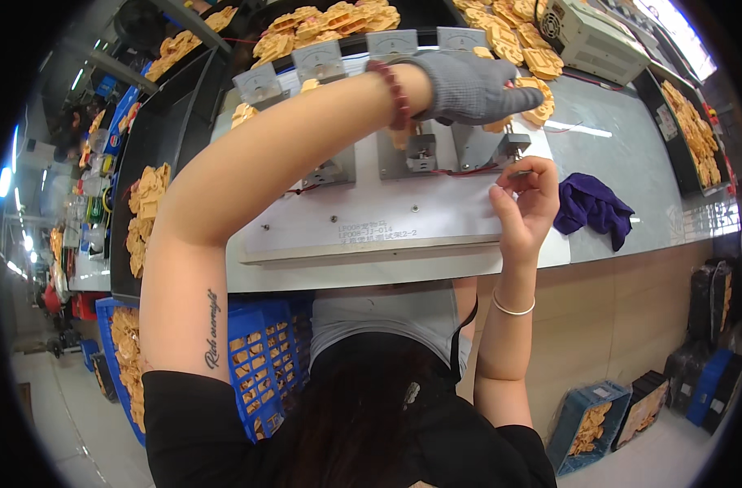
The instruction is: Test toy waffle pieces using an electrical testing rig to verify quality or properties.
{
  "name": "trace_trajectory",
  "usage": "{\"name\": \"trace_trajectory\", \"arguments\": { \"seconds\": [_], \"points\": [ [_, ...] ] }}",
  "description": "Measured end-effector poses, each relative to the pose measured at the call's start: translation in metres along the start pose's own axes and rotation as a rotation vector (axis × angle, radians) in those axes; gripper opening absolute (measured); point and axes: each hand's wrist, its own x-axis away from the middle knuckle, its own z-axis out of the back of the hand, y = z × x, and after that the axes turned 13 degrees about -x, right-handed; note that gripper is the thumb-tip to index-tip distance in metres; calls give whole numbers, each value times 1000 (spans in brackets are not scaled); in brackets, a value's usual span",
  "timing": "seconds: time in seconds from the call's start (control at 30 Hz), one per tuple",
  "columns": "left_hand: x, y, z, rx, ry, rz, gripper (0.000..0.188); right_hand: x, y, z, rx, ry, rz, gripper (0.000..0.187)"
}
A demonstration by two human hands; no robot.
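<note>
Head view: left hand (473,88), index finger extended across a tan casing (542,115); right hand (530,202) half-curled near a metal block (514,145); either grip indeterminable; presumably positioning at the fixture (452,221); next requires careful alignment.

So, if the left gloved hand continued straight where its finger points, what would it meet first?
The left hand would probably meet the tan plastic part first; depth is unclear.

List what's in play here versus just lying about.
Likely in play:
- white board, under both hands
- meters along its far edge
- tan part by the left hand

Apparently lying about:
- purple cloth
- floor bin
</note>
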Motion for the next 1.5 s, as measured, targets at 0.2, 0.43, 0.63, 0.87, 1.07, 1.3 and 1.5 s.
{"name": "trace_trajectory", "arguments": {
  "seconds": [0.2, 0.43, 0.63, 0.87, 1.07, 1.3, 1.5],
  "points": [
    [13, 24, 9, 137, -76, 51, 67, 7, 7, 9, 13, 25, 57, 30],
    [131, 67, 48, -100, 458, -67, 41, 22, -1, 4, 174, 147, 33, 53],
    [251, 53, 12, -196, 195, 98, 20, 36, 0, 8, 963, -30, 225, 17],
    [277, 34, -32, -190, 113, 285, 18, 36, 3, 7, 1047, -8, 181, 11],
    [271, 35, -37, -5, 217, 322, 26, 42, 4, 5, 967, 92, 99, 9],
    [265, 28, -53, 123, 252, 311, 23, 35, -14, -31, 853, -73, 255, 13],
    [266, 26, -59, 138, 236, 254, 22, 25, -2, -60, 732, -298, 29, 12]
  ]
}}
